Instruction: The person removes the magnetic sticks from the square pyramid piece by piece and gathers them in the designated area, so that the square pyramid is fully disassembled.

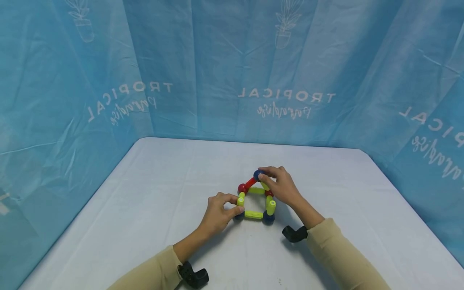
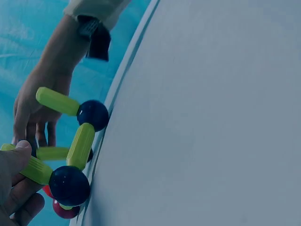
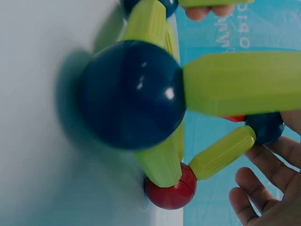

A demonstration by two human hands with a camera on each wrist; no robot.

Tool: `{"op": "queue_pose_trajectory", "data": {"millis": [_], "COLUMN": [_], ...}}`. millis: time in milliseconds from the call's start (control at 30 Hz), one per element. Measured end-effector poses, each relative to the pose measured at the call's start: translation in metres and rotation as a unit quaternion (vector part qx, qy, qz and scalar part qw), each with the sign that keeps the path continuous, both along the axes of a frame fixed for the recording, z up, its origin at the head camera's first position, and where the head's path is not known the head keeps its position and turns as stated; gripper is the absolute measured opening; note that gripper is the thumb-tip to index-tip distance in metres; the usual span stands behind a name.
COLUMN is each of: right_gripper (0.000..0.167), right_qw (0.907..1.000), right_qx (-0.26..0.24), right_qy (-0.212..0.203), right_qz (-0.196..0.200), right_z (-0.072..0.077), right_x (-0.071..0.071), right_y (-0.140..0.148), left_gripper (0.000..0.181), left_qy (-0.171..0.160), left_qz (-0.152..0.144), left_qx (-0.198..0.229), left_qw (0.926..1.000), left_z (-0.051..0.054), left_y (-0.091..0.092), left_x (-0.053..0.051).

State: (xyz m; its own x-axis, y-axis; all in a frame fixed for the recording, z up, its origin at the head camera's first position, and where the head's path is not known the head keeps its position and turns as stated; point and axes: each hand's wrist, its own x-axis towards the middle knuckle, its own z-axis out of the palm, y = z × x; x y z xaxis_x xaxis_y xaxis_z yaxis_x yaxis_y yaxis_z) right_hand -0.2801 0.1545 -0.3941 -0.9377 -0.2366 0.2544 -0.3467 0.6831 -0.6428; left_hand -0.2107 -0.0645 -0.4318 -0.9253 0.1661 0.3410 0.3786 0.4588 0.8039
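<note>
Left grip pinches the near-left green rod; right grip pinches the raised blue ball; a sideways push there could pop the red rod loose.

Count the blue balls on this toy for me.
3: the near left ball by the left hand, the near right ball, and the upper ball pinched in the right hand. I see no others.

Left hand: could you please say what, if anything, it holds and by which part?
The left hand pinches a lime rod partway along, between its free end and navy ball.
</note>
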Motion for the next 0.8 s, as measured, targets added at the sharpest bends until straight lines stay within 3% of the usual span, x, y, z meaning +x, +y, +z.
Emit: {"op": "queue_pose_trajectory", "data": {"millis": [200, 333, 467, 600, 800], "right_gripper": [0.039, 0.039, 0.038, 0.040, 0.040], "right_qw": [0.9995, 0.9992, 0.9993, 0.9994, 0.9993], "right_qx": [-0.004, -0.006, -0.005, -0.001, 0.003], "right_qy": [-0.030, -0.039, -0.038, -0.035, -0.037], "right_qz": [0.001, -0.001, -0.001, 0.002, 0.005], "right_z": [0.002, 0.003, 0.005, 0.006, 0.005], "right_x": [-0.006, -0.006, -0.006, -0.007, -0.006], "right_y": [0.001, 0.002, 0.001, 0.001, 0.000], "left_gripper": [0.015, 0.022, 0.030, 0.031, 0.039], "left_qy": [-0.008, -0.022, -0.013, -0.010, -0.026], "left_qz": [-0.007, -0.010, 0.010, 0.036, -0.002], "left_qx": [-0.007, 0.015, 0.019, -0.037, -0.109], "left_qw": [0.9999, 0.9996, 0.9997, 0.9986, 0.9937], "left_z": [0.001, 0.004, 0.005, 0.007, 0.009], "left_y": [0.005, 0.000, -0.004, -0.002, 0.009], "left_x": [0.005, 0.000, -0.019, -0.043, -0.069]}}
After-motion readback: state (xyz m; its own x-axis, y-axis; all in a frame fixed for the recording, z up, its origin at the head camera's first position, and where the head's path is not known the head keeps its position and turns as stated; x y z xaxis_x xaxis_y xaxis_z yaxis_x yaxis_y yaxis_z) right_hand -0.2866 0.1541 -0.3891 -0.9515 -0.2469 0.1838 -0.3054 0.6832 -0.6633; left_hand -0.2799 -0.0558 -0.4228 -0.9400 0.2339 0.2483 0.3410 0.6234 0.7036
